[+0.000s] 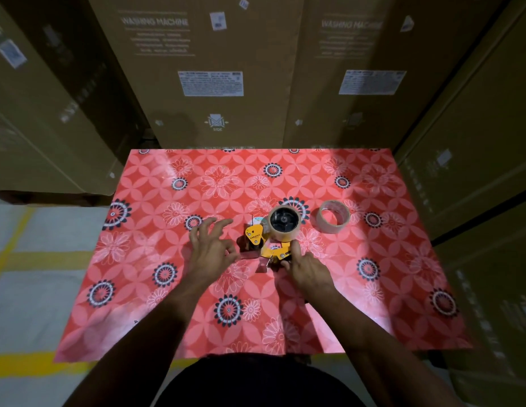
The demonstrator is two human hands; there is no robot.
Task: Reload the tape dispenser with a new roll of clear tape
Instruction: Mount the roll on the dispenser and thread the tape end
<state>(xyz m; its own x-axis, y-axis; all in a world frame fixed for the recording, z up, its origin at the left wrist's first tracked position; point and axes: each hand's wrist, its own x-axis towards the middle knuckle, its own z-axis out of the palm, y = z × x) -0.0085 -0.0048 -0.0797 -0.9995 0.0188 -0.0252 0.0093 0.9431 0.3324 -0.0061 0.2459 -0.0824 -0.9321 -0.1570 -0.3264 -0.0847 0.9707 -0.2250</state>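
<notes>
An orange tape dispenser (263, 243) lies on its side in the middle of the table. A tape roll (285, 234) sits on its black hub. A second roll of clear tape (333, 216) lies flat to the right, apart from the dispenser. My right hand (307, 270) grips the dispenser's handle end, with the forefinger stretched along the orange frame. My left hand (212, 245) hovers just left of the dispenser, fingers spread and holding nothing.
The table wears a red floral cloth (167, 289). Tall cardboard boxes (211, 69) marked "washing machine" stand close behind it and along the right side (476, 171). Grey floor with yellow lines (26, 257) shows on the left.
</notes>
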